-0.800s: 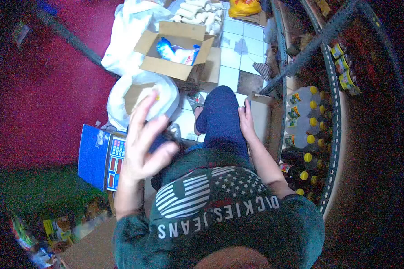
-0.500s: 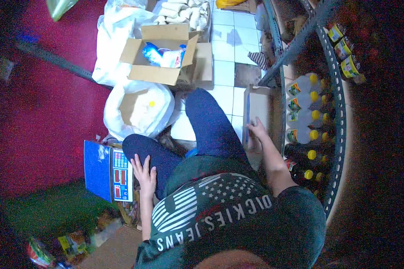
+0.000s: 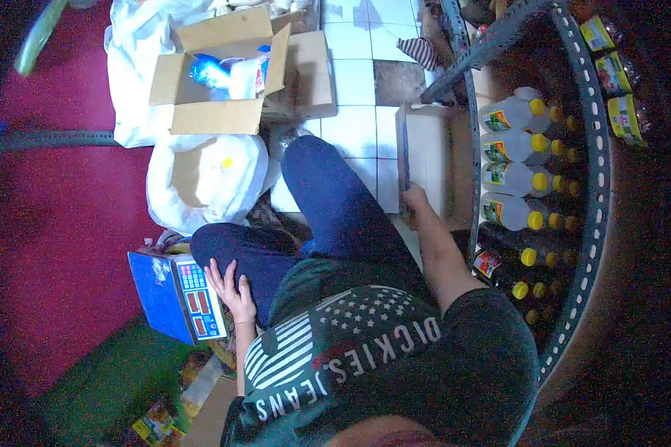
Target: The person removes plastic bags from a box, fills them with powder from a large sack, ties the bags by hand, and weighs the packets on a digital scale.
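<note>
My left hand (image 3: 232, 289) lies on my left thigh (image 3: 238, 249) with its fingers spread, holding nothing. Just beside it is a digital scale (image 3: 200, 299) with a blue platform, a keypad and red displays. On my other side, my right hand (image 3: 416, 198) is closed at the near left edge of an open cardboard box (image 3: 434, 149) on the floor; its fingertips are partly hidden. Ahead of my left knee, a white plastic sack (image 3: 168, 190) stands open, with pale contents and a small yellow spot inside.
An open carton (image 3: 216, 118) holding blue-and-white packages stands ahead. Yellow-capped bottles (image 3: 505, 179) line a metal rack (image 3: 476, 127) on the right, with packets (image 3: 625, 119) beyond. A striped cloth (image 3: 417, 52) lies on the white tiles (image 3: 350, 115).
My right hand has moved slightly forward, and its fingers have closed at the box edge. My left hand stays on my thigh. The view has shifted, moving the carton and sack leftward.
</note>
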